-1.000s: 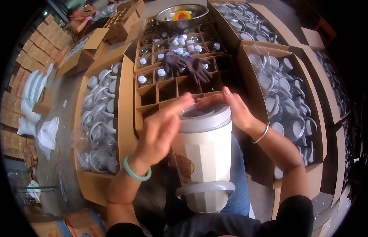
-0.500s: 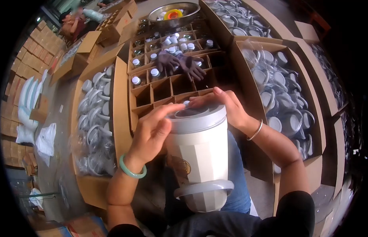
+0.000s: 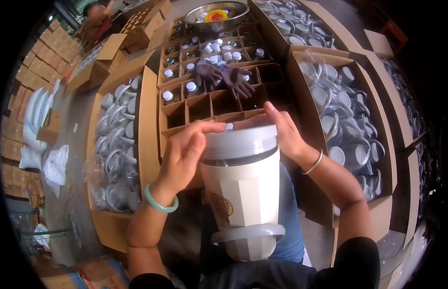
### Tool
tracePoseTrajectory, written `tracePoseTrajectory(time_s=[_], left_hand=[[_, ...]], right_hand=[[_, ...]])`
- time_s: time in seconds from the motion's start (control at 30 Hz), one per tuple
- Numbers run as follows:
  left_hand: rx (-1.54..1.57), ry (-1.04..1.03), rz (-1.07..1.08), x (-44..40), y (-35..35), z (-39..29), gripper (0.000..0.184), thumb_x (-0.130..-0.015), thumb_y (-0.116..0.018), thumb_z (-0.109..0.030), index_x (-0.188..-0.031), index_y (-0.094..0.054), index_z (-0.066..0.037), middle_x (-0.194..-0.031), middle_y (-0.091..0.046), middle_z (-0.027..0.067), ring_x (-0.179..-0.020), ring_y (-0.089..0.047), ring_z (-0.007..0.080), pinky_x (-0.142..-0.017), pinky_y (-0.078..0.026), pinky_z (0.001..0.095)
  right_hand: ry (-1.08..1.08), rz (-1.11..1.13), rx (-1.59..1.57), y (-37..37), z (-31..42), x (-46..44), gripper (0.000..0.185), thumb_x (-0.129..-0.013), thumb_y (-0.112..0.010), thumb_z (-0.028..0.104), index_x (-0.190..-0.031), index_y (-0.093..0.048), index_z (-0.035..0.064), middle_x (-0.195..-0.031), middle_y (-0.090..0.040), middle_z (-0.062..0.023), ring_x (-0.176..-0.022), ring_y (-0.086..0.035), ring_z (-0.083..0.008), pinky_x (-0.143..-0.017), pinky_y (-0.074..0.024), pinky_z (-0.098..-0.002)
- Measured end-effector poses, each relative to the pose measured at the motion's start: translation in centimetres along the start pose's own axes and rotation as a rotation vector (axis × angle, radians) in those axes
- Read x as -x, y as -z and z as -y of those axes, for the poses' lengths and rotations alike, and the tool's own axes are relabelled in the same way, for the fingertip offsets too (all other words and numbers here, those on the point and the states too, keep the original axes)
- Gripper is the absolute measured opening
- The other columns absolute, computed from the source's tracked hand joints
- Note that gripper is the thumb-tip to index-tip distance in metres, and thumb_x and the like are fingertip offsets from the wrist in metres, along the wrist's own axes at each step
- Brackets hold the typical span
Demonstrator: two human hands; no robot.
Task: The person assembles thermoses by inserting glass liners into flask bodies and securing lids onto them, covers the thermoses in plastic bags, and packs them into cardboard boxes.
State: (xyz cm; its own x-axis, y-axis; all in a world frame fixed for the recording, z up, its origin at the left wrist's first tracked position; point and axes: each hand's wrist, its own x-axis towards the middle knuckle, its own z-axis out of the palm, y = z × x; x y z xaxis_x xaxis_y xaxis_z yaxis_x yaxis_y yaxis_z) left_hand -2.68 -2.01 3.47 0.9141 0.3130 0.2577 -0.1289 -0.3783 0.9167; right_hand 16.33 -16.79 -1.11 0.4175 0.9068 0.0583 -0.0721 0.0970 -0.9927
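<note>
A large white faceted jar [image 3: 248, 192] with a small round brown logo stands tilted between my knees, its lower end circled by a grey ring [image 3: 248, 233]. At its top sits a wide grey lid [image 3: 240, 143], with a dark gap between lid and white wall. My left hand [image 3: 183, 147] is closed on the left side of the lid, fingers reaching over its far edge. On the opposite side, my right hand [image 3: 289, 132] grips the lid with its thumb raised; its other fingers are partly hidden behind it.
Ahead is a divided carton [image 3: 197, 107] with white-capped bottles, dark gloves [image 3: 236, 82] and a metal bowl [image 3: 217, 17]. Open boxes of grey handled parts [image 3: 120, 130] and bagged grey parts [image 3: 346, 111] flank me. Another person [image 3: 96, 21] is at the far left.
The grey lid has risen and tipped, its top no longer showing, and a dark gap has appeared under it. Both hands have moved with it. The view has shifted slightly.
</note>
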Motion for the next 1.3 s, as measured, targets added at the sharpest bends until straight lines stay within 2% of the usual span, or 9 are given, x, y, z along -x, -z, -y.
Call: tracePoseTrajectory(time_s=[0.13, 0.3, 0.37, 0.43, 0.67, 0.83, 1.0, 1.1, 1.3], left_hand=[[0.432, -0.068, -0.098, -0.6, -0.5, 2.0, 0.065, -0.1, -0.041, -0.055, -0.13, -0.05, 0.002, -0.126, -0.06, 0.0161, -0.129, -0.049, 0.0255, -0.106, -0.041, 0.0383], [0.39, -0.054, -0.141, -1.7, -0.1, 0.6, 0.072, -0.097, -0.05, -0.052, -0.138, -0.039, 0.007, -0.139, -0.048, 0.0168, -0.127, -0.05, 0.0266, -0.107, -0.041, 0.0419], [0.621, -0.076, -0.188, -2.4, 0.3, 0.5, 0.058, -0.103, -0.044, -0.039, -0.142, -0.037, 0.004, -0.143, -0.046, 0.0164, -0.13, -0.047, 0.0285, -0.111, -0.038, 0.0463], [0.701, -0.109, -0.237, -3.1, 0.2, -0.3, 0.056, -0.103, -0.044, -0.039, -0.142, -0.038, 0.001, -0.143, -0.046, 0.015, -0.131, -0.046, 0.0282, -0.112, -0.037, 0.048], [0.649, -0.13, -0.307, -3.2, -1.7, -1.5, 0.049, -0.104, -0.046, -0.034, -0.142, -0.04, -0.005, -0.142, -0.047, 0.0124, -0.129, -0.048, 0.0269, -0.11, -0.037, 0.0483], [0.617, -0.151, -0.329, -2.9, -1.2, -1.2, 0.046, -0.104, -0.047, -0.028, -0.142, -0.039, -0.004, -0.142, -0.047, 0.0124, -0.129, -0.048, 0.0267, -0.109, -0.039, 0.0489], [0.526, -0.178, -0.456, -2.0, -0.2, -0.1, 0.039, -0.103, -0.049, -0.024, -0.133, -0.044, 0.0, -0.132, -0.052, 0.0114, -0.122, -0.051, 0.0225, -0.105, -0.042, 0.0432], [0.574, -0.152, -0.569, -1.2, 0.2, 1.3, 0.033, -0.103, -0.049, -0.022, -0.127, -0.048, 0.0, -0.125, -0.056, 0.0111, -0.116, -0.054, 0.0206, -0.103, -0.043, 0.0397], [0.655, 0.044, -0.705, 1.9, 0.6, 4.8, 0.041, -0.101, -0.052, -0.025, -0.13, -0.046, 0.003, -0.132, -0.051, 0.0157, -0.119, -0.052, 0.0259, -0.104, -0.041, 0.0423]], right_hand=[[-0.085, -0.162, 0.196, 0.0, 2.5, -0.7, 0.072, -0.104, -0.032, 0.053, -0.07, -0.065, -0.0008, -0.065, -0.057, -0.0025, -0.064, -0.051, -0.0082, -0.061, -0.042, -0.0264], [0.002, -0.249, 0.202, 1.0, 5.4, -2.0, 0.057, -0.106, -0.034, 0.045, -0.105, -0.067, -0.0007, -0.103, -0.067, -0.0105, -0.094, -0.062, -0.0124, -0.084, -0.0483, -0.027], [0.75, -0.342, 0.522, 1.5, 5.0, -2.4, 0.042, -0.104, -0.041, 0.036, -0.108, -0.066, 0.0018, -0.128, -0.056, -0.017, -0.115, -0.056, -0.0221, -0.096, -0.0442, -0.0347], [0.981, -0.132, 0.955, 1.5, 7.3, -1.4, 0.027, -0.093, -0.06, 0.033, -0.091, -0.071, 0.0084, -0.144, -0.043, -0.0178, -0.139, -0.033, -0.0395, -0.11, -0.027, -0.0516], [1.005, -0.194, 1.185, -0.5, 8.2, -1.6, 0.041, -0.09, -0.059, 0.049, -0.092, -0.078, 0.013, -0.16, -0.019, -0.0182, -0.148, -0.005, -0.045, -0.109, -0.0095, -0.0688], [0.917, -0.02, 1.158, -1.0, 8.1, -1.1, 0.042, -0.089, -0.062, 0.046, -0.092, -0.076, 0.0069, -0.161, -0.013, -0.0182, -0.147, -0.005, -0.0454, -0.108, -0.0145, -0.0716], [0.889, -0.131, 0.655, 1.0, 9.4, -1.3, 0.02, -0.094, -0.062, 0.019, -0.107, -0.064, 0.0039, -0.131, -0.049, -0.014, -0.118, -0.054, -0.0299, -0.096, -0.0448, -0.0366], [0.241, 0.597, 0.486, 2.0, 8.9, -1.8, 0.023, -0.093, -0.063, 0.014, -0.11, -0.067, -0.0011, -0.097, -0.07, -0.0098, -0.099, -0.064, -0.0171, -0.088, -0.0499, -0.029], [-0.253, 1.168, 0.337, 1.6, 5.8, -6.3, 0.054, -0.089, -0.071, 0.031, -0.128, -0.058, -0.003, -0.117, -0.067, -0.0098, -0.105, -0.062, -0.0177, -0.094, -0.0485, -0.0307]])
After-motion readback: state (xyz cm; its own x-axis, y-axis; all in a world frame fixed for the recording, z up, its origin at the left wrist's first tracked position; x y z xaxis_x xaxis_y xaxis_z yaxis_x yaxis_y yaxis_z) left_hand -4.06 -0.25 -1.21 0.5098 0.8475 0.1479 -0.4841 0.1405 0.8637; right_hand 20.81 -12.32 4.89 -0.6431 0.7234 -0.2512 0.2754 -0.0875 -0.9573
